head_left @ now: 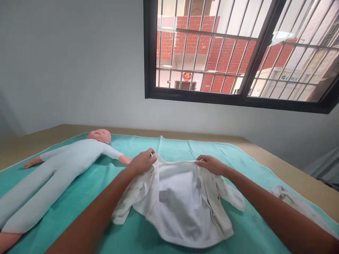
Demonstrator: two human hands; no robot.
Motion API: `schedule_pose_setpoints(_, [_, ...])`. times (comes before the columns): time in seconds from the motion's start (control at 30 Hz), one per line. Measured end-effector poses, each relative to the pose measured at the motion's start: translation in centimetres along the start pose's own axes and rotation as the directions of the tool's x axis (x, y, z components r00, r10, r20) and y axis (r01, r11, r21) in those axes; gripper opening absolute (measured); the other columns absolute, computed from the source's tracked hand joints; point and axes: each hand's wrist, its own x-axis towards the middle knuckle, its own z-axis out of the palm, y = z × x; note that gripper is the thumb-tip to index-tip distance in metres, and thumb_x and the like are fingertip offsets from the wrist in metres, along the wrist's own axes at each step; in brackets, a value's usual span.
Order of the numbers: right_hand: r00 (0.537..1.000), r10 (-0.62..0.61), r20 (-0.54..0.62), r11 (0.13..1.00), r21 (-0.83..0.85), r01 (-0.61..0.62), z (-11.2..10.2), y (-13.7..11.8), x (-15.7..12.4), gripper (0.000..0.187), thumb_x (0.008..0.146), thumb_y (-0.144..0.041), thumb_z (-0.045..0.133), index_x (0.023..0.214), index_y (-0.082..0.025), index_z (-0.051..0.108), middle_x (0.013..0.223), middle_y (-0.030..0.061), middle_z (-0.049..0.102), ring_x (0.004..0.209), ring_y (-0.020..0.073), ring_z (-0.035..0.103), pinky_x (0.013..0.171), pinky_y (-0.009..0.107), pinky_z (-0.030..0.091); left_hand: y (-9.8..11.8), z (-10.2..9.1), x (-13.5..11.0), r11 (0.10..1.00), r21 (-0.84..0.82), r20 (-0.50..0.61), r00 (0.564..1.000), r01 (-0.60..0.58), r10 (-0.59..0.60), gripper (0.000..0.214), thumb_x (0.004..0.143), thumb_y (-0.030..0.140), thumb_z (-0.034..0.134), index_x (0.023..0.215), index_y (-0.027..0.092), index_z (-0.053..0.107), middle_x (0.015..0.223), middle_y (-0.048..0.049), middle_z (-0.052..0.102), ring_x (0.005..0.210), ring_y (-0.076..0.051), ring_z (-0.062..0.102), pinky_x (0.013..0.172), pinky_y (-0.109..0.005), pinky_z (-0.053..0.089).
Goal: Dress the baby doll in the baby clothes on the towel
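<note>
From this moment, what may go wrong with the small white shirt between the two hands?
The left hand and right hand pinch the white shirt by its upper edge, so the cloth might slip free. Its loose sleeves, spread to both sides, could fold under it. The left hand is near the doll's hand and might bump it.
</note>
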Motion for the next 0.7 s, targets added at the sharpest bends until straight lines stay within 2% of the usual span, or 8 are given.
schedule_pose_setpoints(0.1, [0.991, 0.004, -0.136, 0.999, -0.032, -0.008, 3.1, 2.6, 3.7, 0.032, 0.084, -0.05, 0.055, 0.091, -0.023, 0.069, 0.079, 0.0025, 0.067, 0.074, 0.0176, 0.059, 0.066, 0.027, 0.042, -2.4, 3.8, 1.0, 0.999, 0.019, -0.093, 0.995, 0.049, -0.047, 0.029, 0.086, 0.026, 0.045, 0.112, 0.02, 0.057, 0.104, -0.0088, 0.068, 0.093, -0.023, 0.063, 0.077, -0.032, 0.045])
schedule_pose_setpoints(0.17, [0.981, 0.005, -0.192, 1.0, -0.026, -0.011, 4.1, 3.6, 5.1, 0.03, 0.085, -0.048, 0.053, 0.091, -0.023, 0.069, 0.084, 0.0031, 0.068, 0.079, 0.0187, 0.059, 0.071, 0.028, 0.042, -2.8, 4.8, 1.1, 0.999, 0.023, -0.141, 0.989, 0.047, -0.043, 0.03, 0.087, 0.021, 0.043, 0.115, 0.018, 0.055, 0.112, -0.0101, 0.065, 0.101, -0.022, 0.061, 0.083, -0.032, 0.045])
schedule_pose_setpoints(0.23, [0.971, 0.009, -0.239, 1.0, -0.023, -0.015, 4.5, 4.1, 5.7, 0.03, 0.087, -0.048, 0.051, 0.091, -0.023, 0.068, 0.087, 0.0034, 0.069, 0.082, 0.0193, 0.06, 0.074, 0.028, 0.041, -1.9, 4.9, 1.0, 0.999, 0.032, -0.171, 0.985, 0.026, -0.02, 0.028, 0.088, 0.02, 0.042, 0.113, 0.018, 0.056, 0.115, -0.01, 0.063, 0.107, -0.022, 0.059, 0.089, -0.033, 0.044])
schedule_pose_setpoints(0.3, [0.964, 0.015, -0.267, 1.0, -0.02, -0.021, 4.3, 4.2, 5.5, 0.034, 0.09, -0.049, 0.046, 0.09, -0.023, 0.067, 0.087, 0.0038, 0.069, 0.082, 0.0194, 0.06, 0.073, 0.028, 0.04, 0.0, 4.5, 0.4, 0.999, 0.039, -0.16, 0.986, -0.034, 0.04, 0.023, 0.09, 0.024, 0.044, 0.107, 0.02, 0.059, 0.115, -0.0079, 0.063, 0.109, -0.022, 0.057, 0.092, -0.034, 0.044])
schedule_pose_setpoints(0.4, [0.96, 0.015, -0.279, 1.0, -0.02, -0.021, 3.1, 4.6, 3.4, 0.04, 0.092, -0.053, 0.041, 0.092, -0.023, 0.067, 0.088, 0.0043, 0.07, 0.08, 0.0195, 0.06, 0.071, 0.028, 0.039, 3.8, 3.9, -1.9, 0.978, 0.031, -0.092, 0.974, -0.206, 0.208, 0.021, 0.093, 0.031, 0.044, 0.102, 0.022, 0.061, 0.109, -0.0051, 0.063, 0.105, -0.023, 0.056, 0.091, -0.037, 0.044])
schedule_pose_setpoints(0.5, [0.961, 0.008, -0.277, 0.992, -0.118, -0.042, 1.3, 5.9, -1.0, 0.043, 0.091, -0.058, 0.041, 0.102, -0.024, 0.066, 0.091, 0.0047, 0.07, 0.079, 0.0205, 0.061, 0.067, 0.028, 0.037, 6.2, 3.7, -5.7, 0.928, 0.024, -0.009, 0.928, -0.372, 0.372, 0.02, 0.096, 0.033, 0.043, 0.102, 0.023, 0.059, 0.105, -0.0043, 0.063, 0.1, -0.021, 0.056, 0.088, -0.038, 0.045])
schedule_pose_setpoints(0.63, [0.976, 0.06, -0.21, 0.969, -0.222, -0.108, -0.6, 8.7, -7.4, 0.046, 0.089, -0.062, 0.042, 0.105, -0.025, 0.064, 0.089, 0.0049, 0.071, 0.076, 0.0217, 0.062, 0.064, 0.03, 0.038, 5.4, 3.6, -11.2, 0.809, 0.08, 0.162, 0.808, -0.582, 0.566, 0.015, 0.094, 0.034, 0.051, 0.103, 0.024, 0.058, 0.107, -0.0055, 0.063, 0.096, -0.021, 0.056, 0.085, -0.036, 0.046])
schedule_pose_setpoints(0.7, [0.986, 0.059, -0.156, 0.981, -0.173, -0.086, -0.9, 9.6, -9.2, 0.044, 0.087, -0.062, 0.046, 0.104, -0.026, 0.065, 0.091, 0.0039, 0.07, 0.077, 0.0222, 0.063, 0.066, 0.031, 0.041, 4.3, 3.5, -13.1, 0.784, 0.125, 0.199, 0.789, -0.608, 0.581, 0.022, 0.091, 0.038, 0.057, 0.108, 0.025, 0.057, 0.11, -0.0068, 0.062, 0.098, -0.023, 0.056, 0.087, -0.037, 0.046])
